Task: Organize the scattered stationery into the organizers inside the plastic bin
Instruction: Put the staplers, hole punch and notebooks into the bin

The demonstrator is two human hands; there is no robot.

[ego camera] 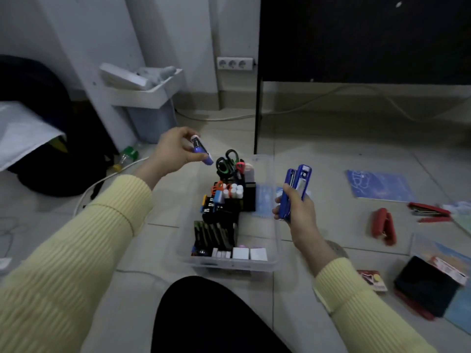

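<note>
Clamped in the right hand, fingers and thumb curled round the lower half: a blue stapler, upright, top end clear of the fingers. Held just beside the right wall of the plastic bin, off the floor.

Pinched between thumb and fingertips of the left hand: a small purple-and-white item, tilted, lower end toward the bin. Kind not determinable owing to blur. Held above the bin's far left corner.

Inside the bin: black organizers, loaded. At the far end, scissors with green-and-black handles. In the middle, white tubes. Along the near wall, white blocks.

On the tiled floor right of the bin, well apart from both hands: a red stapler, a second red stapler lying open, a blue notebook, a black pad near the right edge.
</note>
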